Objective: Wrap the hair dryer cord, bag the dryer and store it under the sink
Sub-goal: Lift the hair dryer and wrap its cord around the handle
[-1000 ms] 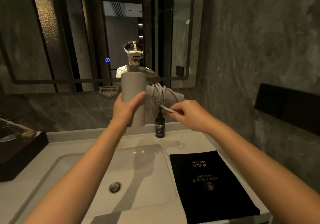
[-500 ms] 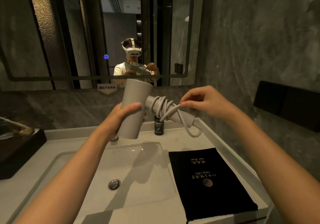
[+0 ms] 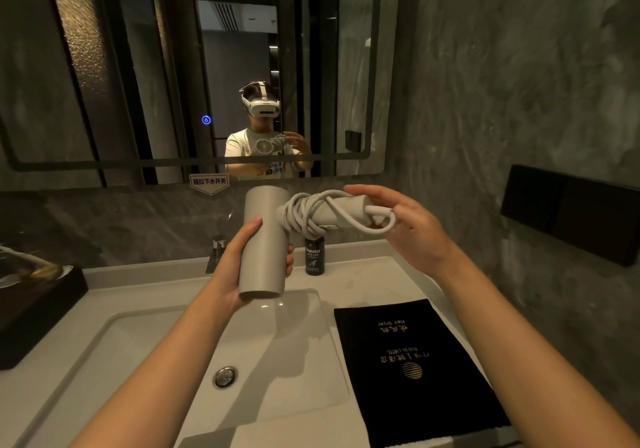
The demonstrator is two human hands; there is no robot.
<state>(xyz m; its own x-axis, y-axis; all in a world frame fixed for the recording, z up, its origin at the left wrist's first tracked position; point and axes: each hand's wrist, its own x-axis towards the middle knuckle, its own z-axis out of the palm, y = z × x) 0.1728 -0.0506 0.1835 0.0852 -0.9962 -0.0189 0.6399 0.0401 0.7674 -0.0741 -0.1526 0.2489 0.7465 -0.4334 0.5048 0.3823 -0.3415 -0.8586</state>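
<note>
Mirror (image 3: 104, 66): wall-mounted, dark-framed, above the counter; reflects a person in a white headset holding the dryer.

Vanity counter (image 3: 363, 274): pale stone, runs the width of the view.

Sink (image 3: 138, 361): rectangular white basin sunk into the counter, round metal drain (image 3: 225, 377) near its centre; chrome faucet (image 3: 217, 253) at the back edge, partly hidden behind the left wrist.

Storage bag (image 3: 412, 371): black cloth, gold lettering, lying flat on the counter just right of the sink, unopened (the dryer is not in it).

Dark tray (image 3: 31, 312): at the counter's left end, holding items too dim to identify.

Hair dryer (image 3: 265, 239): pale grey, held in the air above the back of the sink, barrel roughly upright, handle pointing right.

Left hand (image 3: 239, 267): closed around the lower barrel of the hair dryer, thumb on the near side, fingertips showing at the far right edge.

Right hand (image 3: 412, 226): fingers loosely spread, cupped against the far end of the handle, one loop of cord resting against the fingers; no firm closed grasp visible.

Cord (image 3: 311, 215): grey, wound in several turns around the handle, a last loop hanging loose at the handle's end.

Soap bottle (image 3: 314, 257): small, dark, labelled, standing at the counter's back edge directly below the wrapped handle.
</note>
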